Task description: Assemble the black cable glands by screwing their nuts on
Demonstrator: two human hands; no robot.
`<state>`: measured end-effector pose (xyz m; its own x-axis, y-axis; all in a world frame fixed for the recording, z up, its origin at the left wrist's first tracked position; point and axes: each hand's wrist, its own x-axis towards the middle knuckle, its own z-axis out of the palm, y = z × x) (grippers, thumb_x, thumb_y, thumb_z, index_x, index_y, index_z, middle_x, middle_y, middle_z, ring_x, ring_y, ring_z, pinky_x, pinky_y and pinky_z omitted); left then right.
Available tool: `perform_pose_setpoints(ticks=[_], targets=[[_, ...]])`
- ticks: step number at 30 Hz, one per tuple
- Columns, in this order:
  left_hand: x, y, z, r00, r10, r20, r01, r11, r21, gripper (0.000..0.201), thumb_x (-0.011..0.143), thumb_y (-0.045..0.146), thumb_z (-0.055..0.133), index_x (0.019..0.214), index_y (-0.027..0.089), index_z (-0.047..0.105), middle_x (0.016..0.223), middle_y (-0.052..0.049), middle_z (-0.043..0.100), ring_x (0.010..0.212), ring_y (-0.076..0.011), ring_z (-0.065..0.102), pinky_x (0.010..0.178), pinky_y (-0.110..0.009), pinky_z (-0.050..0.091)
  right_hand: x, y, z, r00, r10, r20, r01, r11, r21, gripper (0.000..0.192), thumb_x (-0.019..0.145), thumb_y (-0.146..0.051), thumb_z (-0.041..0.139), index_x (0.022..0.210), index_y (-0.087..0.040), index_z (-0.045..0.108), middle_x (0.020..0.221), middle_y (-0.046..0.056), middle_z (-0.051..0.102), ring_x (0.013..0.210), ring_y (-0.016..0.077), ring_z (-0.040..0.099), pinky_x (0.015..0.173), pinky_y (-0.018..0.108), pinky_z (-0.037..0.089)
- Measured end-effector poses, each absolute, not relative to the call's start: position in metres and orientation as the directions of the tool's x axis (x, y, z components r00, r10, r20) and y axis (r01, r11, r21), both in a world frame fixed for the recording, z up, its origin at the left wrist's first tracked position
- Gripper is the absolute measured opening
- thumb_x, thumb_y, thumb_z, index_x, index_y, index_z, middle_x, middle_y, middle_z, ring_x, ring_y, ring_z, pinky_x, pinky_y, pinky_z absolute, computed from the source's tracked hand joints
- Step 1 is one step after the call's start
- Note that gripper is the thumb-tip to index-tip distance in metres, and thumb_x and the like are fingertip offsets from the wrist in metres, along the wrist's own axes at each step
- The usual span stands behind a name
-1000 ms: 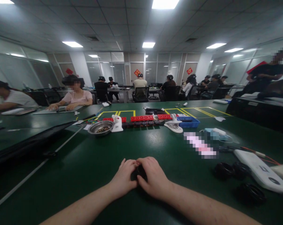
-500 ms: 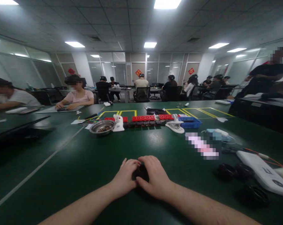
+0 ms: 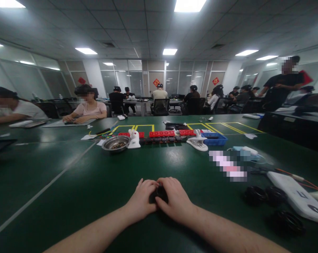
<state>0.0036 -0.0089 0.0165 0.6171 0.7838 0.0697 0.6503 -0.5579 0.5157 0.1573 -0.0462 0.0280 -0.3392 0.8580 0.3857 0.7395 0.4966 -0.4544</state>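
Both hands rested on the green table (image 3: 101, 182) close to its near edge, at about the middle of its width. The left hand (image 3: 141, 198) and the right hand (image 3: 176, 200) were pressed together, knuckles touching, around a small black object (image 3: 161, 193) of which only a dark sliver showed between them. The fingers of both hands were curled in tight upon it; what the object was could not be told, since the hands hid most of it.

The step in hand appeared to be close two-handed work on that object, held low against the table. In the inspector's judgement, any further move would call for a steady grip from one hand while the other worked, as the piece was small and largely covered.

Toward the right edge lay three black rings (image 3: 264, 196), near one another, and beside them a white flat device (image 3: 296, 196) with an orange cable. Toward the far edge stood a metal bowl (image 3: 115, 143), a row of red blocks (image 3: 161, 133), a white clamp (image 3: 198, 142) and a blue tray (image 3: 214, 139), well apart from the hands. Other persons sat at the far-left corner and at tables beyond.
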Motion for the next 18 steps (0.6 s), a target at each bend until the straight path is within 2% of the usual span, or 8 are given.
perform_pose_setpoints(ticks=[5,10,15,18], targets=[[0.0033,-0.0083,0.0135,0.619,0.78,0.093,0.647,-0.574,0.502,0.042,0.06,0.018,0.054,0.101,0.024,0.053,0.11,-0.004,0.052,0.108,-0.0232,0.042,0.101,-0.05,0.01,0.1571,-0.0467,0.0273,-0.377,0.821,0.429,0.693,0.557,-0.458,0.04,0.061,-0.016,0.053,0.1,-0.017,0.044,0.098,0.006,0.05,0.091,0.0198,0.044,0.084,0.035,0.033],[0.0038,-0.0089,0.0156,0.618,0.782,0.079,0.649,-0.564,0.51,0.044,0.061,0.021,0.056,0.104,0.024,0.052,0.111,-0.005,0.052,0.109,-0.0229,0.042,0.101,-0.05,0.01,0.158,-0.0464,0.0258,-0.329,0.858,0.394,0.737,0.494,-0.461,0.03,0.065,-0.018,0.053,0.094,-0.017,0.046,0.092,0.005,0.053,0.084,0.0196,0.045,0.079,0.035,0.035],[0.0042,-0.0077,0.013,0.616,0.784,0.079,0.656,-0.566,0.499,0.041,0.059,0.018,0.054,0.1,0.024,0.054,0.11,-0.004,0.053,0.108,-0.0226,0.042,0.101,-0.05,0.011,0.1573,-0.0475,0.0271,-0.351,0.833,0.426,0.708,0.535,-0.461,0.039,0.062,-0.017,0.053,0.1,-0.017,0.044,0.095,0.005,0.052,0.088,0.0194,0.045,0.082,0.035,0.034],[0.0036,-0.0068,0.0112,0.621,0.779,0.086,0.651,-0.574,0.496,0.041,0.059,0.019,0.056,0.1,0.024,0.054,0.11,-0.004,0.052,0.108,-0.0227,0.042,0.101,-0.05,0.011,0.1565,-0.0469,0.027,-0.322,0.86,0.395,0.743,0.489,-0.458,0.033,0.065,-0.022,0.054,0.096,-0.017,0.046,0.092,0.005,0.052,0.085,0.02,0.045,0.079,0.036,0.035]])
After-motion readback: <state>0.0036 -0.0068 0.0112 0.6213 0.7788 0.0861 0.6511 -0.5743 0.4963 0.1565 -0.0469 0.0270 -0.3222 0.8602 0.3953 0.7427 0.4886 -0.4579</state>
